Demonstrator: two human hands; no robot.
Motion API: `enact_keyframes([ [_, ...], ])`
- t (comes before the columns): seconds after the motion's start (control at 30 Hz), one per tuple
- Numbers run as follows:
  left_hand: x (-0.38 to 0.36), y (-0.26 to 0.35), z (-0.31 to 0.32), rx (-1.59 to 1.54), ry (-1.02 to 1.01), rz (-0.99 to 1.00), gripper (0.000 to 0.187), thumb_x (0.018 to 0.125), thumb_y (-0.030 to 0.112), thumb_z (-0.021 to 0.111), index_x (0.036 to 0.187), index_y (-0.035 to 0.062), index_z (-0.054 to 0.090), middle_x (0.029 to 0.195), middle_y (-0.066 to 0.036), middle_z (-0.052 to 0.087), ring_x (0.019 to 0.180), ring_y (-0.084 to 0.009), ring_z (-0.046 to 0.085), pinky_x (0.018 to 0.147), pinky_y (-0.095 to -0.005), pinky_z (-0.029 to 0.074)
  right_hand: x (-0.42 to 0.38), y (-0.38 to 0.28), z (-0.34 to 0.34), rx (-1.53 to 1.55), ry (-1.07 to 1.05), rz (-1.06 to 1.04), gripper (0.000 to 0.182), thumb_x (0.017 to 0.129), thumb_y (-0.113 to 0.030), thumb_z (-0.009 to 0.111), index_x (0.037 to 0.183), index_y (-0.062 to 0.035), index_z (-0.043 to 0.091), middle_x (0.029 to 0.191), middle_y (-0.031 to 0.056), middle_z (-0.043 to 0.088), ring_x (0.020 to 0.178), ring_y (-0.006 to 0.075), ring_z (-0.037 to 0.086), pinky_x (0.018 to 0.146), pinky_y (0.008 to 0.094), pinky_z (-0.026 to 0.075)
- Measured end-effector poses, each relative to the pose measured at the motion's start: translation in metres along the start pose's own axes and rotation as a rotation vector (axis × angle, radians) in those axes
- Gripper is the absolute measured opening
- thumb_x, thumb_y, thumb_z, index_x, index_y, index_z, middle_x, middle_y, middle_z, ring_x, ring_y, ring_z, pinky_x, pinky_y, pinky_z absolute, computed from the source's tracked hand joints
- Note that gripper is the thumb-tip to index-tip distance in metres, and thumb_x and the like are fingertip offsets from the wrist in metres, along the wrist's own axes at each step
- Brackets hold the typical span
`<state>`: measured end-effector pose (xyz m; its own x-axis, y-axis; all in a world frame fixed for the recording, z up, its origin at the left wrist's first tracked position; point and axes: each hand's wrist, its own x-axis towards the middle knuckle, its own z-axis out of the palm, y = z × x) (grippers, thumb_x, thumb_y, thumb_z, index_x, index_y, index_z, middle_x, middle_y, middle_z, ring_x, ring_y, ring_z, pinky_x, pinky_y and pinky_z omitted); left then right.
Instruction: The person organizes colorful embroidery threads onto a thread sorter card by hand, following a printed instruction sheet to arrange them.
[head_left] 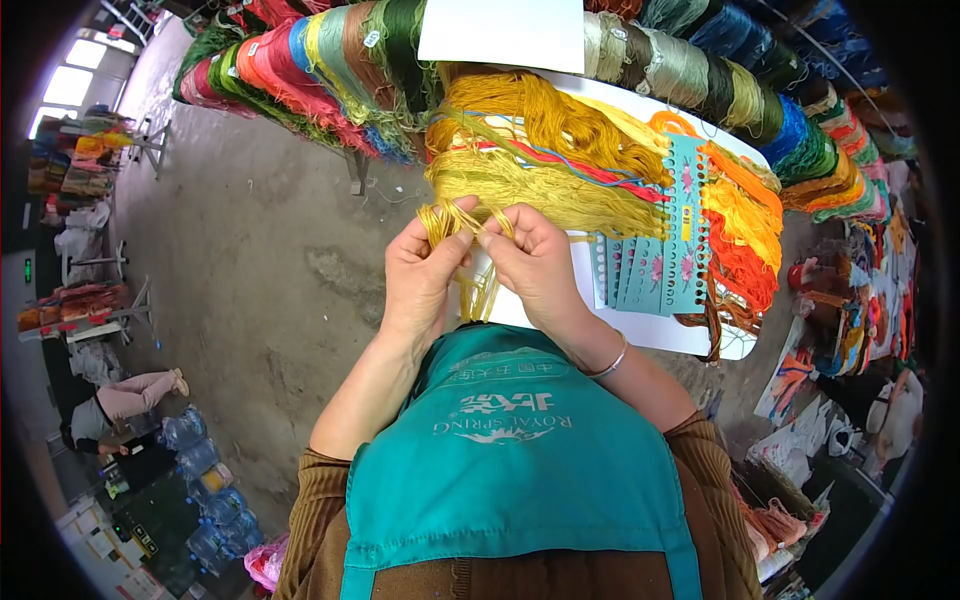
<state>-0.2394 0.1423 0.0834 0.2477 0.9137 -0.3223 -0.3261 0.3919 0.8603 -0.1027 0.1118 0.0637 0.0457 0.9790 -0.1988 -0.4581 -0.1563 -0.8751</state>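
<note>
My left hand (pixel 428 262) pinches a bundle of golden-yellow embroidery thread (pixel 450 222), part of it looped over the fingers. Close beside it, my right hand (pixel 530 262) has thumb and fingertips closed on strands of the same thread. Loose ends hang below the hands toward the apron (pixel 515 440). Just beyond my fingers lie olive-yellow thread (pixel 540 190) and darker mustard thread (pixel 560 115), with red and blue strands between them. Teal punched cards (pixel 686 225) lie to the right, with orange and red thread (pixel 740 235) at their edge. A white board (pixel 640 332) is underneath.
Skeins in many colours hang on a rack at the far left (pixel 330 70) and far right (pixel 710 80). Between them is a white sheet (pixel 500 35). One person (pixel 125 400) is at the left near water bottles (pixel 205 480), another (pixel 890 415) at the right. Concrete floor (pixel 270 250) surrounds the rack.
</note>
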Motion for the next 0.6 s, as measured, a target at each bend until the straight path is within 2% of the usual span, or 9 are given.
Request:
enact_keyframes([
  [0.07, 0.0006, -0.0014, 0.0010, 0.006, 0.011, 0.021, 0.031, 0.089, 0.003, 0.063, 0.120, 0.0020, 0.063, 0.092, 0.001, 0.065, 0.068, -0.0049, 0.052, 0.062, -0.0180, 0.043, -0.0004, 0.0001, -0.0037, 0.044, -0.009, 0.041, 0.004, 0.093, -0.005, 0.058, 0.092, -0.0052, 0.054, 0.070, -0.0041, 0.054, 0.055, 0.0006, 0.042, 0.048, 0.0192, 0.032],
  [0.37, 0.0003, 0.0015, 0.0017, -0.002, -0.006, -0.007, 0.031, 0.087, 0.001, 0.064, 0.119, 0.0013, 0.065, 0.092, 0.002, 0.065, 0.070, -0.0037, 0.050, 0.064, -0.0176, 0.041, -0.0001, -0.0070, -0.0018, 0.143, -0.003, 0.072, 0.003, 0.094, -0.005, 0.055, 0.091, -0.0058, 0.053, 0.064, -0.0014, 0.050, 0.048, 0.0025, 0.036, 0.040, 0.0193, 0.027],
  [0.6, 0.0010, 0.0029, 0.0024, -0.001, -0.015, -0.020, 0.031, 0.088, 0.002, 0.064, 0.119, 0.0015, 0.065, 0.091, 0.003, 0.064, 0.069, -0.0035, 0.049, 0.062, -0.0168, 0.040, 0.0013, -0.0066, -0.0029, 0.174, -0.024, 0.072, 0.003, 0.095, -0.006, 0.054, 0.092, -0.0059, 0.052, 0.063, -0.0006, 0.051, 0.047, 0.0026, 0.037, 0.039, 0.0194, 0.028],
])
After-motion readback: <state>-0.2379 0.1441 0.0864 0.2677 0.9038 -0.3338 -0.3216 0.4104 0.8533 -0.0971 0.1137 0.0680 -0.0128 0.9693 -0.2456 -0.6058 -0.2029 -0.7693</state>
